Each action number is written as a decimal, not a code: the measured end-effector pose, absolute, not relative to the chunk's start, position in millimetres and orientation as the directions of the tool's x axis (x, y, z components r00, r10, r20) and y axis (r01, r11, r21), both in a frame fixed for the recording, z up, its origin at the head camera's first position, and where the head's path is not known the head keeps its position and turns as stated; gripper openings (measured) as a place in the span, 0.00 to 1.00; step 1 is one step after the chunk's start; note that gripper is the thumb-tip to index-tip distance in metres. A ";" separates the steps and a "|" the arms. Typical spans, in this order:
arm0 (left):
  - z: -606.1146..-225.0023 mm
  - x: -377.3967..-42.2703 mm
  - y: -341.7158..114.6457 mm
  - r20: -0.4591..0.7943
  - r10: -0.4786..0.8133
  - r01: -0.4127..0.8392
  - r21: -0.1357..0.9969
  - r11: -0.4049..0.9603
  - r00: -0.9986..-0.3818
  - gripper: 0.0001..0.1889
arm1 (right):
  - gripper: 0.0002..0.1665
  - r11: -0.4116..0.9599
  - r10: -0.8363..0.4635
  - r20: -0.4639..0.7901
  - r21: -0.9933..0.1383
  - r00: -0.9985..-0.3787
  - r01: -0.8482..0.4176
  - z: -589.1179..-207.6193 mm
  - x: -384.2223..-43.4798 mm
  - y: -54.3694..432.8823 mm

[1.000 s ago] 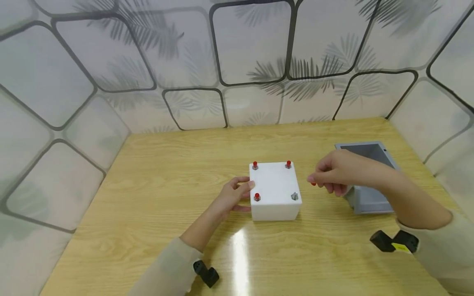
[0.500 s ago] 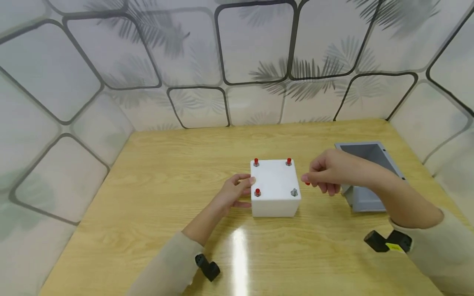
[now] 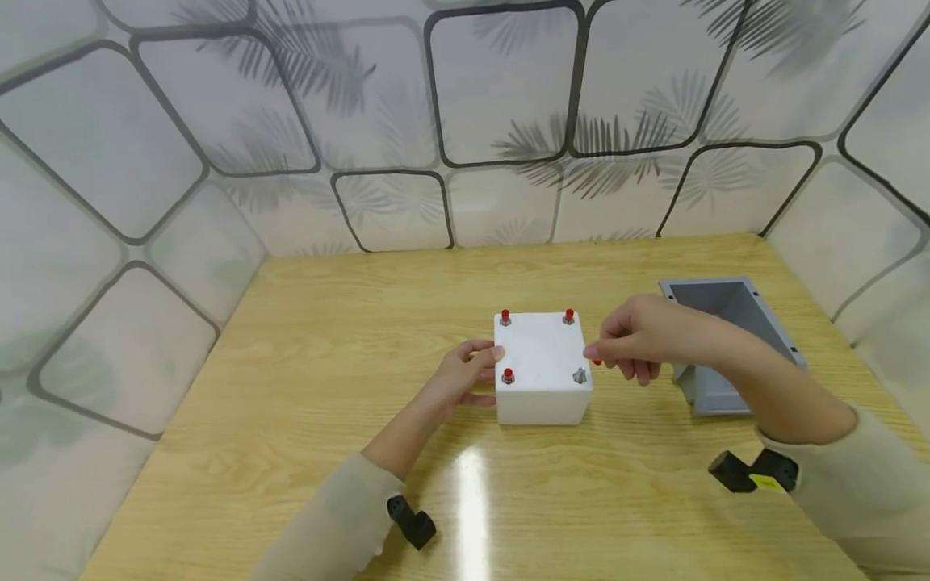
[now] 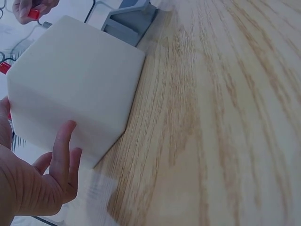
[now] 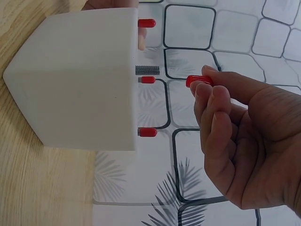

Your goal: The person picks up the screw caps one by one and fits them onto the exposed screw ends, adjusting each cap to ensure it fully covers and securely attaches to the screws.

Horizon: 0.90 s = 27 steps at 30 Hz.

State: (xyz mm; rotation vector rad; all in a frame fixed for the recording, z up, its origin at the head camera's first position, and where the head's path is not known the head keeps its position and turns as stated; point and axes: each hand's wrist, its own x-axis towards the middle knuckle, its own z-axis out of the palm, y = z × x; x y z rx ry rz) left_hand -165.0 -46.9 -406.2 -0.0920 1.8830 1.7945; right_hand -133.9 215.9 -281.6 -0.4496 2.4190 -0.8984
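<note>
A white box sits on the table with a threaded bolt standing at each top corner. Red caps cover the bolts at three corners; the near right bolt shows bare metal thread. My left hand rests against the box's left side, thumb at the top edge and extended fingers touching the side wall. Just right of the box, my right hand pinches a small red cap between thumb and index finger. In the right wrist view this cap is a short gap away from the bare bolt, its open end facing it.
A grey plastic bin stands on the table to the right, partly behind the right forearm. The wooden table meets patterned curtain-like walls at the back and sides. Black wrist cameras sit on both sleeves.
My right hand has moved left with the red cap, nearer the box's right edge. The left hand keeps its place on the box, and the head view has shifted slightly.
</note>
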 end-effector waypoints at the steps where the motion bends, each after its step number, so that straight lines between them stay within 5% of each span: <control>1: -406.3 -165.2 -46.8 -0.419 0.304 -0.404 0.908 0.112 -0.856 0.28 | 0.20 0.724 -0.468 -0.349 -0.678 -0.812 -0.126 -282.9 -134.0 215.3; 27: -408.0 -164.2 -47.2 -0.400 0.306 -0.387 0.916 0.103 -0.864 0.29 | 0.21 0.685 -0.533 -0.322 -0.707 -0.782 -0.176 -296.8 -136.3 207.9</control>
